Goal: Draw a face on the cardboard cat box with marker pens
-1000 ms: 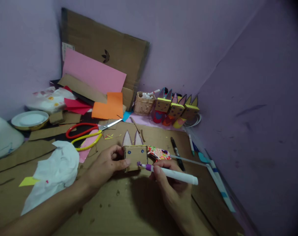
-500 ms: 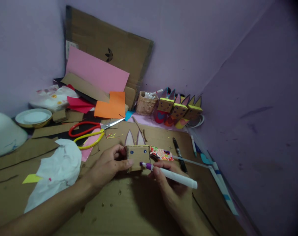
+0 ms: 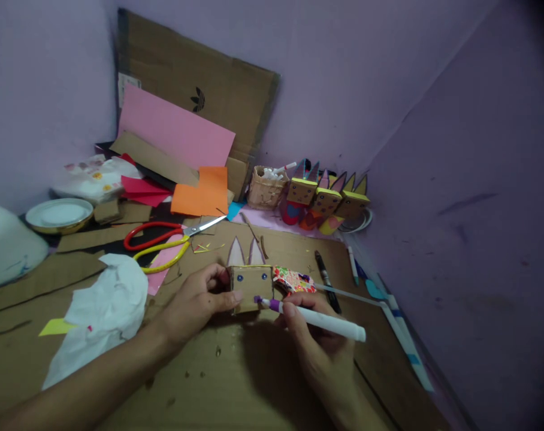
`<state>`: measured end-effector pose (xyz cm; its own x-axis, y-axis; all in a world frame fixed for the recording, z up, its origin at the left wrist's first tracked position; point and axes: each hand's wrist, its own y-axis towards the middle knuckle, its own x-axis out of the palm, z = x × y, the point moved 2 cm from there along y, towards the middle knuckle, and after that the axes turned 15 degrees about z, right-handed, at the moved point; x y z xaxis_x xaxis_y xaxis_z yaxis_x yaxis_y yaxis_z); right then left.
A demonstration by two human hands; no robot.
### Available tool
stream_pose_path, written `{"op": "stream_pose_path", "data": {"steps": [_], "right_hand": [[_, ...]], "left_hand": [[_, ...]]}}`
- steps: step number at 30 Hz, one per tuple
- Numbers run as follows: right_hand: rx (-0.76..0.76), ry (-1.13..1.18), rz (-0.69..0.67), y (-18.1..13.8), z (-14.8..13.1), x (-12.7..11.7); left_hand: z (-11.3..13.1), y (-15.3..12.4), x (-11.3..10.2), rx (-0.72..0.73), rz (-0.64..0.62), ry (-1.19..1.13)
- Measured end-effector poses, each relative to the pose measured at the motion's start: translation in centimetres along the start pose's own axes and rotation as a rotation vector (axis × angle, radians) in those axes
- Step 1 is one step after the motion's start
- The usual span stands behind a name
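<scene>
A small cardboard box head [image 3: 249, 288] with pointed white ears and two dark eyes is held upright at its left side by my left hand [image 3: 195, 302], thumb across its front. A purple mark shows low on its face. Between the thumb and fingers of my right hand [image 3: 314, 338] is a white marker [image 3: 330, 321] with a purple tip end, which points at that mark. Just behind, a floral-patterned piece [image 3: 294, 279] lies on the cardboard, partly hidden by the box head and my right hand.
Red-and-yellow scissors [image 3: 159, 242] and crumpled white tissue [image 3: 114, 305] lie to the left. Several finished-looking eared cardboard figures [image 3: 328, 200] stand at the back beside a basket of markers [image 3: 266, 190]. A black pen [image 3: 326, 278] lies on the right, near a purple wall.
The marker has drawn back slightly to the right from the box face, and the purple mark now shows clearly. My left hand holds the box head in nearly the same place.
</scene>
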<state>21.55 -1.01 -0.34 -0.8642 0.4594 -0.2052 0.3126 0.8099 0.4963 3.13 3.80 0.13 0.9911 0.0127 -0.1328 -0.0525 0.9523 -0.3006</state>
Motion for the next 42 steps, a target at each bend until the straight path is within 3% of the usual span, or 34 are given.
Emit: {"op": "stream_pose_path", "data": {"steps": [22, 42], "right_hand": [[-0.017, -0.015, -0.059, -0.01, -0.38, 0.04], [-0.038, -0.007, -0.015, 0.05, 0.01, -0.01]], "left_hand": [[0.15, -0.10, 0.10, 0.007, -0.010, 0.000], [-0.33, 0.02, -0.05, 0.007, -0.012, -0.013]]}}
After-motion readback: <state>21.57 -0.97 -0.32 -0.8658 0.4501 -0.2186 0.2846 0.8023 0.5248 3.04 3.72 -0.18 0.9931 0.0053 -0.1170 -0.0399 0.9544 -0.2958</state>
